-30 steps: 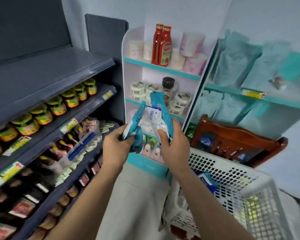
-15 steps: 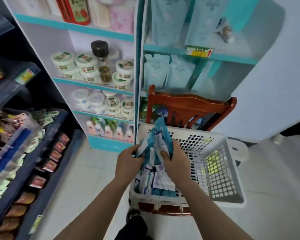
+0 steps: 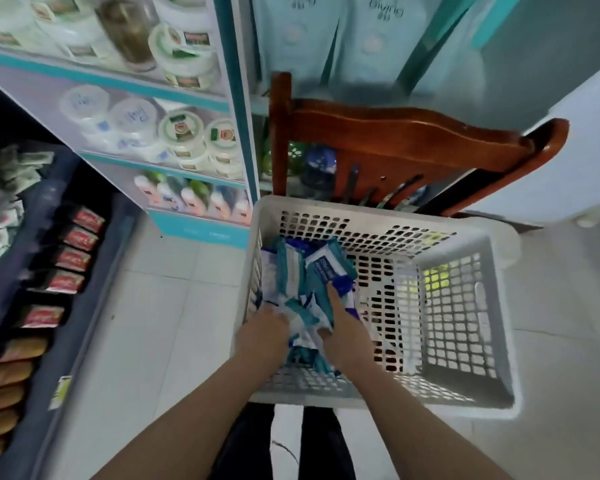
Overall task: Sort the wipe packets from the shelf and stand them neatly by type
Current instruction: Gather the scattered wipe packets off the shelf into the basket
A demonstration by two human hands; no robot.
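Several teal-and-white wipe packets (image 3: 297, 268) lie piled in the left half of a white perforated plastic basket (image 3: 465, 306). Both my hands are down inside it, at its near left corner. My left hand (image 3: 264, 332) grips the left side of a small bundle of teal wipe packets (image 3: 305, 315), fingers curled into them. On the bundle's right side, my right hand (image 3: 345, 329) holds them with the thumb pinching and the fingers laid along the top. The bundle rests against the pile.
A brown wooden chair (image 3: 395, 133) stands right behind the basket. A white and teal shelf unit (image 3: 236, 109) with jars and bottles is at the back left. A dark shelf (image 3: 49, 271) with red sachets runs along the left. Pale floor tiles (image 3: 174, 306) lie between.
Both hands have carried the packets from chest height near the shelf down into the basket. My view has tilted downward and closer to the basket.
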